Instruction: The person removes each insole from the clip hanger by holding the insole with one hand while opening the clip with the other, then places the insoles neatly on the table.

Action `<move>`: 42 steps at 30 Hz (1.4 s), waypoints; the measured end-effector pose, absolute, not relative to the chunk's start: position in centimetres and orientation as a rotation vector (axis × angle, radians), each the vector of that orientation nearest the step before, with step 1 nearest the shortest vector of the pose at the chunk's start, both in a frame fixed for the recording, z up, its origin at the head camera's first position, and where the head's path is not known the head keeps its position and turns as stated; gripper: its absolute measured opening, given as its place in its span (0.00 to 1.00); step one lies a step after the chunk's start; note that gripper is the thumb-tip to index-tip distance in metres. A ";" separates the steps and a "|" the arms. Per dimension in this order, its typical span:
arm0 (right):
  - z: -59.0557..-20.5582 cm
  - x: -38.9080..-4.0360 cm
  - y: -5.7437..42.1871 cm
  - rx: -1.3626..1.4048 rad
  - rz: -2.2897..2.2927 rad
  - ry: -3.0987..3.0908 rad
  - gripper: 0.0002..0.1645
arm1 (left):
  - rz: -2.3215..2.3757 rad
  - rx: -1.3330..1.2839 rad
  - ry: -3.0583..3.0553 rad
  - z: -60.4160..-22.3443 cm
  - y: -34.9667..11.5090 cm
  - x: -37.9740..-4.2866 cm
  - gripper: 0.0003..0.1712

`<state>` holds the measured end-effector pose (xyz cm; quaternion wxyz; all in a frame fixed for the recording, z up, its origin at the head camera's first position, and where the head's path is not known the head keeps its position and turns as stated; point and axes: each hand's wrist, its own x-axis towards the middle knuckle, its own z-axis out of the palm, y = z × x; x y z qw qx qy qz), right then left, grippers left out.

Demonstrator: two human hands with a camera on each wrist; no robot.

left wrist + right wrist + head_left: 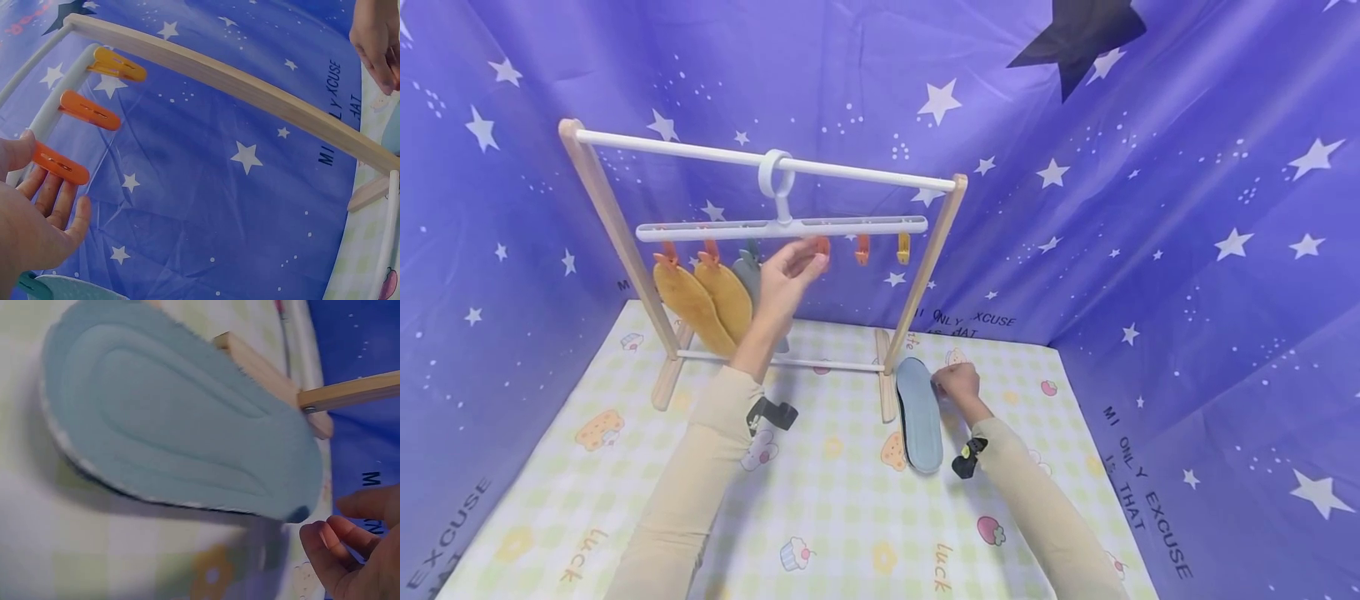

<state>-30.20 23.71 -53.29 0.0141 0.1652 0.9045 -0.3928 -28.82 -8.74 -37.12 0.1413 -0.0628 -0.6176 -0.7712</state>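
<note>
My left hand reaches up to a white hanger and pinches an orange clothespin between thumb and fingers. Beside that clip hang another orange clothespin and a yellow one, with nothing in them. My right hand is low at the right, fingers loosely bent, fingertips right at one end of a light blue insole. No part of the insole shows between its thumb and fingers. Two yellow insoles and a grey-blue insole, partly hidden by my left hand, hang from clips at the left.
A wooden rack with a white top rod carries the hanger. Its right foot stands close beside the blue insole. A checked, printed cloth covers the table, and a purple star-patterned curtain surrounds it.
</note>
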 end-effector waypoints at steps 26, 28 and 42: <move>-43.6 -29.2 17.0 -0.152 -2.508 2.538 0.14 | -1.678 0.261 -1.555 -37.9 -12.7 -25.5 0.09; -43.2 -28.7 15.9 -0.300 -2.518 2.551 0.13 | -1.663 0.243 -1.638 -37.9 -13.1 -25.5 0.12; -43.2 -29.2 8.0 -0.701 -2.137 2.533 0.14 | -1.674 0.117 -1.899 -37.6 -14.3 -26.5 0.15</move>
